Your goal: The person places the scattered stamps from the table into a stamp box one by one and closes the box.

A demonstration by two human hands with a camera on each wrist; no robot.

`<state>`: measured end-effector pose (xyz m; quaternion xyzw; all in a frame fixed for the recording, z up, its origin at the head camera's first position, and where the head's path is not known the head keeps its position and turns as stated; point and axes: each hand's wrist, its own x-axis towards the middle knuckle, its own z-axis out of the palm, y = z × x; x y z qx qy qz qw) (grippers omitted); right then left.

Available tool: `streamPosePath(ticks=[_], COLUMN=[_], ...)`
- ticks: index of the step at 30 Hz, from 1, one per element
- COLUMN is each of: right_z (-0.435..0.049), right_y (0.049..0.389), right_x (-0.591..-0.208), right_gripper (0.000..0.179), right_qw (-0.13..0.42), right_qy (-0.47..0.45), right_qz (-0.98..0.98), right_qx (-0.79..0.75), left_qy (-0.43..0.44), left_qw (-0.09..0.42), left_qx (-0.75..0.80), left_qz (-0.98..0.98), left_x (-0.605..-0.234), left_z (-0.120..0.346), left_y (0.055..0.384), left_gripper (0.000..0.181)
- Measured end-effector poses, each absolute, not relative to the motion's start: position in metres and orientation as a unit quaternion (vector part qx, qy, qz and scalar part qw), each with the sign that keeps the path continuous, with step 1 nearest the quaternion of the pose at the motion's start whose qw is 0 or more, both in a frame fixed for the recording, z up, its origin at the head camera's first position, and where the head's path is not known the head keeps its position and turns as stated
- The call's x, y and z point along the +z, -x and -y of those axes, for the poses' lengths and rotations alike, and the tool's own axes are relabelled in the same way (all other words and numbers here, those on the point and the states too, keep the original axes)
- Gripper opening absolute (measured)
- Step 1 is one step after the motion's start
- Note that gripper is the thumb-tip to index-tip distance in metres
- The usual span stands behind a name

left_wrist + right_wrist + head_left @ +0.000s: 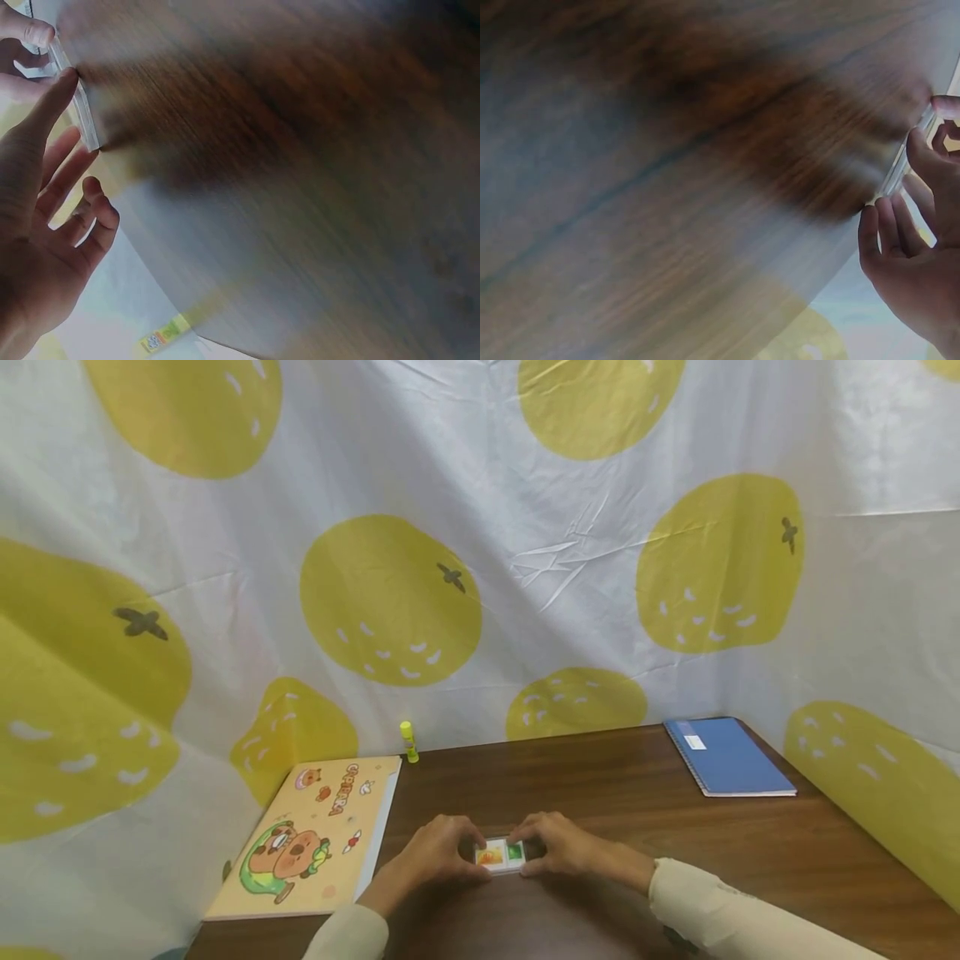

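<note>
A small flat clear-edged case (501, 855) lies low over the brown table, with an orange picture and a green picture showing on its white face. My left hand (442, 852) pinches its left end, thumb on the near edge and fingers on the far one. At the other end, my right hand (558, 846) pinches it the same way. From the left wrist, the case (87, 120) appears edge-on as a thin clear strip beside the thumb. The right wrist view also has the case (897, 171) edge-on, partly hidden by the fingers.
A folder with cartoon capybaras (311, 843) lies left of my hands. Behind its far corner stands a yellow glue stick (408, 742). Toward the back right is a blue spiral notebook (727, 756). A white curtain with yellow fruit (495, 635) surrounds the table.
</note>
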<state>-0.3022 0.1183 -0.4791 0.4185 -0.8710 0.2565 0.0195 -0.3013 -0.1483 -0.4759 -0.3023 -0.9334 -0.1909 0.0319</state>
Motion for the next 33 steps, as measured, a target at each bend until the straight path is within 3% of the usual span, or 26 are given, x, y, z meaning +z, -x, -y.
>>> streamPosePath(ticks=[15, 33], right_z=[-0.119, -0.123], right_y=[0.305, 0.302], right_x=[-0.488, -0.482], right_gripper=[0.039, 0.039], right_qw=[0.041, 0.008], right_qy=[-0.433, -0.432], right_qz=[0.859, 0.856], right_qx=[0.27, 0.286], left_qy=[0.289, 0.307], left_qw=[0.021, 0.013], left_qx=[-0.188, -0.213], left_qz=[0.939, 0.927], left_x=[-0.476, -0.478], left_z=[0.148, 0.149], left_y=[0.302, 0.3], left_gripper=[0.044, 0.043])
